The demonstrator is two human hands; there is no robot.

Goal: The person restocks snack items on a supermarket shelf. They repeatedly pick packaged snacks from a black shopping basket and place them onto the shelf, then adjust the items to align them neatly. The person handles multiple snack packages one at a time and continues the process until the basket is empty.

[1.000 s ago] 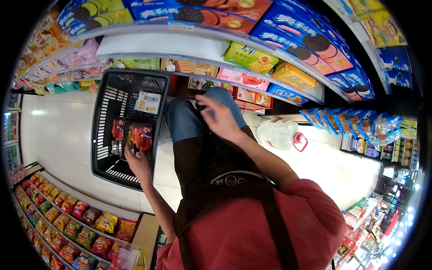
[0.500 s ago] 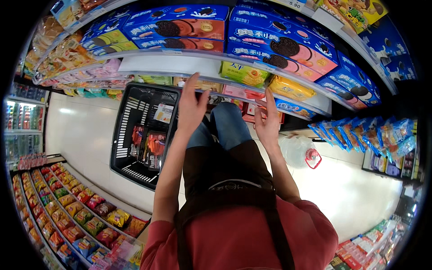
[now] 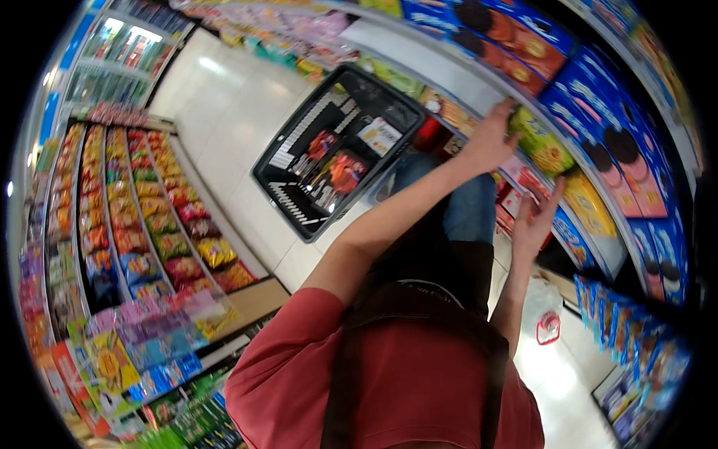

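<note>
My left hand point(image 3: 490, 138) is stretched up to the shelf, fingers spread, touching its edge next to a green snack pack point(image 3: 544, 148). Lower down, my right hand point(image 3: 535, 217) is open, palm toward the shelf, close to red and pink packs point(image 3: 516, 196), holding nothing. A black shopping basket point(image 3: 284, 206) stands on the white floor left of my knees, with red packets point(image 3: 345, 170) and a small white box point(image 3: 380, 135) in it. I wear a red shirt and a dark apron.
Blue biscuit boxes point(image 3: 598, 97) fill the upper shelves, with a yellow pack point(image 3: 587, 202) below them. A white plastic bag point(image 3: 542, 318) lies on the floor by my right side. A low rack of colourful snack bags point(image 3: 134, 209) lines the other side of the aisle.
The view has tilted and swung. My left hand left the basket and rose to the shelf edge. My right hand dropped lower and stays open.
</note>
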